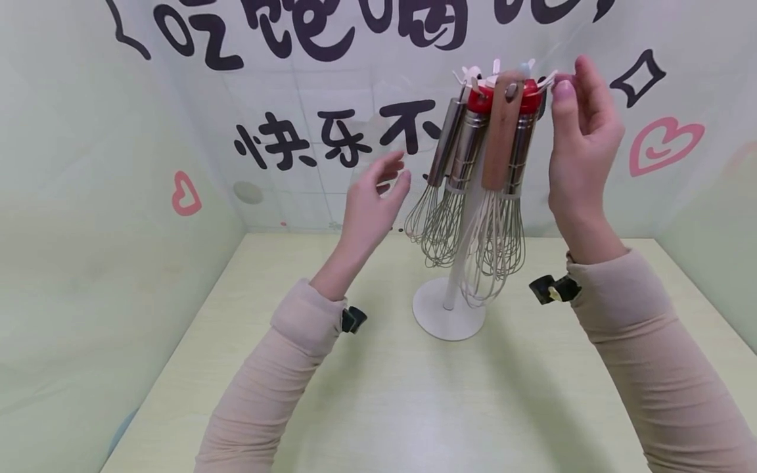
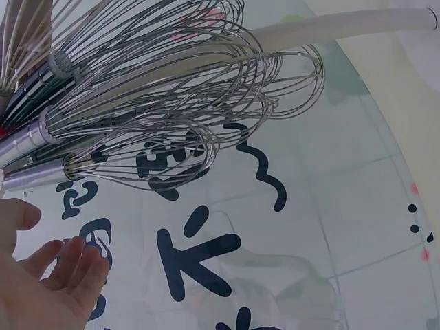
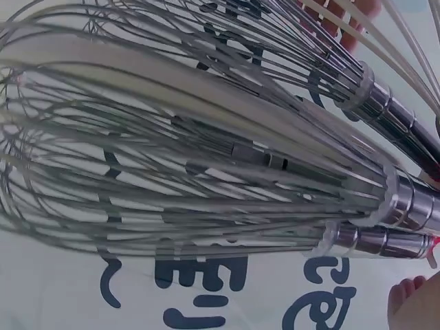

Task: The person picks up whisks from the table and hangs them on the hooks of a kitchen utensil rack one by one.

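Note:
Several whisks hang from the top of a white rack [image 1: 455,312], which stands on a round base. At the front is a whisk with a wooden handle [image 1: 501,141]. Around it, steel-handled whisks [image 1: 463,154] show, two with red ends. My right hand [image 1: 582,138] is at the top right of the rack, thumb and index finger pinching the tip of a white hook [image 1: 547,80]. My left hand [image 1: 375,197] is held left of the whisks, loosely bent and holding nothing. In the left wrist view, that hand [image 2: 55,282] is beside the whisk handles.
The rack stands on a pale tabletop [image 1: 384,407] toward the back. Behind it rises a light wall [image 1: 307,197] with black lettering and pink hearts. Side panels enclose the table left and right. A dark wrist camera [image 1: 556,289] sits at the right sleeve.

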A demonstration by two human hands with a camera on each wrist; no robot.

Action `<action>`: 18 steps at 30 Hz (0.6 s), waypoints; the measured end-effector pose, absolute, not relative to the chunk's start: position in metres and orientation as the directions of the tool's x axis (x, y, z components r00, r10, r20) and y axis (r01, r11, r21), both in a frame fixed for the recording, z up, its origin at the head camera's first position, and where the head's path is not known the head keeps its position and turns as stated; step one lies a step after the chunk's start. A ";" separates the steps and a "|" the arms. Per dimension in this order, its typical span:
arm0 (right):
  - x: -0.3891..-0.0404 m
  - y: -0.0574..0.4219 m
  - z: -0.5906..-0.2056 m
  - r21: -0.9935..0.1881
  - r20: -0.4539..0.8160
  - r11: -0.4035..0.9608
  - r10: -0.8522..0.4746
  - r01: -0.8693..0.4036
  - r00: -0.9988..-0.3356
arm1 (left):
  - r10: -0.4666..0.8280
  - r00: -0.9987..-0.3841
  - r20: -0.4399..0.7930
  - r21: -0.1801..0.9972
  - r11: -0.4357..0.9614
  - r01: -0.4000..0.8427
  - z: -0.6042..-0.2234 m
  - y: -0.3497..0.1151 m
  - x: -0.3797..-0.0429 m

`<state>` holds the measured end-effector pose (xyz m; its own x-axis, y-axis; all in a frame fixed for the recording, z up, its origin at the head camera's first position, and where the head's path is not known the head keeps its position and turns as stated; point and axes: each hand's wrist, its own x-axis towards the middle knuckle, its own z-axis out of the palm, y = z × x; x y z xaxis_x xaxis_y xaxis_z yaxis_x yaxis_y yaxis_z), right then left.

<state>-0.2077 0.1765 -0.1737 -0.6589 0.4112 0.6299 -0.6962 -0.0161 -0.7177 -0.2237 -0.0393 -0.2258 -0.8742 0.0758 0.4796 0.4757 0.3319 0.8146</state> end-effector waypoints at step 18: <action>-0.179 0.216 -0.195 -0.717 0.651 0.599 0.394 -0.356 -0.649 | -0.034 -0.835 0.549 0.689 0.585 0.428 -0.241 -0.094 -0.205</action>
<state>-0.1792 0.2162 -0.1948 -0.6491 0.3938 0.6508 -0.3559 0.5989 -0.7174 -0.2045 -0.0942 -0.2405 -0.8353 -0.0344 0.5488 0.4283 0.5851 0.6886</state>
